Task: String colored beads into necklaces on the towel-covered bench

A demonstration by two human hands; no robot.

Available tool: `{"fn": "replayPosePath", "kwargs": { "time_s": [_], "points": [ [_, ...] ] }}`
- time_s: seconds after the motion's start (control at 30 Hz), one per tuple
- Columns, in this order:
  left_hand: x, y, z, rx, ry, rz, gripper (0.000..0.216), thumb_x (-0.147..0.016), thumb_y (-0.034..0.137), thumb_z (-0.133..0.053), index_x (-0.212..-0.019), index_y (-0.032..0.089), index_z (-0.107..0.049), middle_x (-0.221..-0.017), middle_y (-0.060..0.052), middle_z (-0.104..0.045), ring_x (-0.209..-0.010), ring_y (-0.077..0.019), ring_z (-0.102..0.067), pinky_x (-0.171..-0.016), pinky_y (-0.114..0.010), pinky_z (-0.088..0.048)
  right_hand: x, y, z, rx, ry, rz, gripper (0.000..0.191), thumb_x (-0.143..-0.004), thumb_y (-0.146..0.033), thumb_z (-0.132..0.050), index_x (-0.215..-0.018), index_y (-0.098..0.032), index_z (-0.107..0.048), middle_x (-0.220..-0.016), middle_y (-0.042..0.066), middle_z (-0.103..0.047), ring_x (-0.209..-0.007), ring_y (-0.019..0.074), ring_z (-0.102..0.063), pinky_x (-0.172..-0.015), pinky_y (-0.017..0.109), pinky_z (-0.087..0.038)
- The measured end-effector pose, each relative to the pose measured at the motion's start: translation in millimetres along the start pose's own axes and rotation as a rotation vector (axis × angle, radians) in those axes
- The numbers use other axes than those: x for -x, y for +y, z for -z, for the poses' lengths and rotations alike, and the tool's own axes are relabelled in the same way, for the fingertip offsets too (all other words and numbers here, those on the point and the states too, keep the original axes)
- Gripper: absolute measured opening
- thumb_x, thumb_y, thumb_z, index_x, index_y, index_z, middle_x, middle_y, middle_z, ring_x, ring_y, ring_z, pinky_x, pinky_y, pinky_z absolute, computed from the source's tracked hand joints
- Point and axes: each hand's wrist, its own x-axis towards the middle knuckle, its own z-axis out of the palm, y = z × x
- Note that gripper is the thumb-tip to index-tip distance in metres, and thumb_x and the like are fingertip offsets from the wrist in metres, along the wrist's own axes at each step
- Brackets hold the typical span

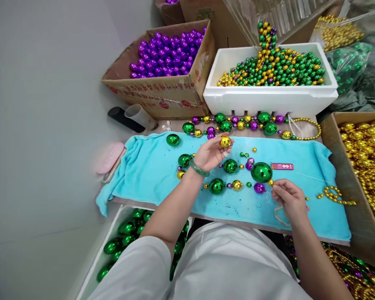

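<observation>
Blue towel point(153, 175), box point(362, 227) at edge, right hand point(289, 198) apart

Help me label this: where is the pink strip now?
In the head view, the pink strip lies right of centre on the blue towel, right of the large green bead, beyond the right hand.

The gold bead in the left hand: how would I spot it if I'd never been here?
Find the blue towel in front of the white box. Over the towel, the left hand, with a green bangle on its wrist, holds the gold bead. Unlike the small gold bead lying to its right, this one is bigger and held up.
</observation>
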Motion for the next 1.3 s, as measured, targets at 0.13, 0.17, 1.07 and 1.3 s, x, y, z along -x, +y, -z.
{"fn": "replayPosePath", "kwargs": {
  "time_s": [0.13, 0.17, 1.07, 1.3],
  "points": [
    [7, -10, -19, 0.172, 0.035, 0.014, 0.023, -0.082, 0.018, -0.052, -0.1, 0.012, -0.065, -0.088, -0.007, -0.069, -0.083, -0.0135, -0.067, -0.08, -0.024, -0.054, 2, -3, -4, 0.013, -0.017, 0.027, 0.017, -0.076, -0.033, -0.071, -0.077, -0.018, -0.063, -0.058, -0.001, -0.058, -0.05, 0.0077, -0.048, -0.046, 0.019, -0.035],
    [7, -12, -23, 0.202, 0.058, 0.009, 0.019, -0.083, 0.017, -0.052, -0.095, 0.012, -0.065, -0.087, -0.006, -0.069, -0.086, -0.0143, -0.067, -0.082, -0.024, -0.054, 2, -3, -5, 0.016, -0.017, 0.032, 0.017, -0.076, -0.033, -0.07, -0.077, -0.018, -0.063, -0.058, -0.001, -0.058, -0.05, 0.0077, -0.048, -0.046, 0.02, -0.035],
    [9, -30, -46, 0.332, 0.274, -0.2, 0.015, -0.071, 0.012, -0.065, -0.082, 0.02, -0.058, -0.078, 0.002, -0.066, -0.099, -0.0203, -0.067, -0.098, -0.042, -0.043, 7, -7, -20, 0.064, 0.051, 0.036, 0.019, -0.074, -0.035, -0.068, -0.073, -0.017, -0.062, -0.054, -0.002, -0.057, -0.048, 0.0079, -0.047, -0.045, 0.02, -0.037],
    [7, -32, -47, 0.334, 0.308, -0.285, 0.017, -0.071, 0.008, -0.062, -0.084, 0.019, -0.059, -0.079, 0.0, -0.066, -0.097, -0.0175, -0.066, -0.098, -0.035, -0.044, 8, -3, -21, 0.104, 0.071, 0.018, 0.02, -0.074, -0.036, -0.068, -0.075, -0.017, -0.062, -0.056, -0.001, -0.058, -0.049, 0.0086, -0.049, -0.046, 0.021, -0.039]
  ]
}}
